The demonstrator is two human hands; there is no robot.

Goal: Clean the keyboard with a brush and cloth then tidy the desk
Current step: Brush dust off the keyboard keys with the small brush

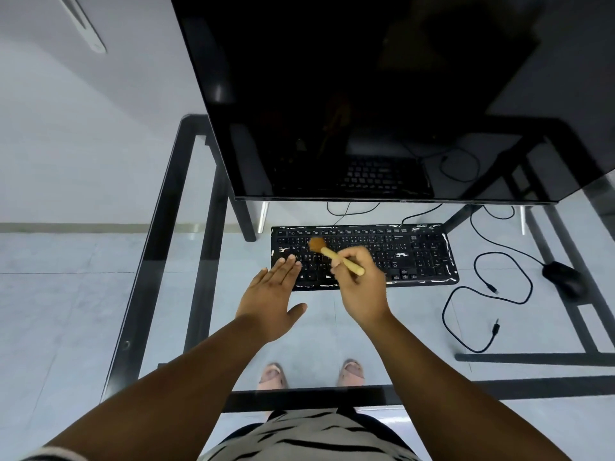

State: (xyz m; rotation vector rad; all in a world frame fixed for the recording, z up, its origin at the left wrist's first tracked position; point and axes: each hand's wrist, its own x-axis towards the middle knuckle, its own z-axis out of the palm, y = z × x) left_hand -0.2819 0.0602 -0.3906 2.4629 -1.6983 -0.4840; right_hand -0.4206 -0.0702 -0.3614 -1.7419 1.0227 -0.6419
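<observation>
A black keyboard [416, 254] lies on the glass desk [186, 181] below the monitor. My right hand [361, 284] grips the wooden handle of a small brush [327, 250]; its brown bristles touch the keys in the keyboard's left half. My left hand [271, 294] lies flat with straight fingers, its fingertips resting on the keyboard's lower left corner. No cloth is visible.
A large dark monitor [366, 94] stands behind the keyboard. A black mouse [564, 277] sits at the right with loose black cables [492, 287] between it and the keyboard. The desk's black frame runs along the left and front edges. My feet show through the glass.
</observation>
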